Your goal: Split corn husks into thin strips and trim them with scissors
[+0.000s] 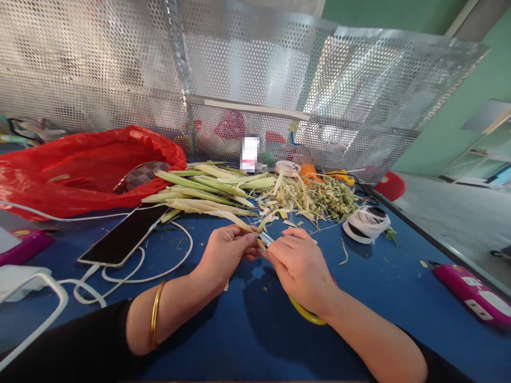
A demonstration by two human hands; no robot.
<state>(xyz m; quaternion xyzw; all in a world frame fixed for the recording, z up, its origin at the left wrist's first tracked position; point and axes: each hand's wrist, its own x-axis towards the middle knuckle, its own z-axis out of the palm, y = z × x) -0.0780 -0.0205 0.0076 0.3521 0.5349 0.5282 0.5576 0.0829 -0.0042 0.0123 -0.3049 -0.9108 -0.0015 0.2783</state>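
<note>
Pinched in my left hand (231, 247) is a long pale corn husk strip (236, 218), its far end reaching up and left over the table. My right hand (301, 266) is closed around a pair of scissors (306, 313); a yellow handle loop shows below the palm. The metal blades lie against the strip at my left fingertips, and their exact opening is hidden by my fingers. Just beyond both hands lies a pile of green and pale husks (203, 186). To its right is a heap of dry shredded scraps (319, 197).
A red plastic bag (91, 165) stands at the left, near a phone (125, 234) with a white cable. A white spool (366, 223) and a purple device (471, 292) are at the right. Behind stands a perforated metal screen (255, 64), with a lit phone (250, 153) before it.
</note>
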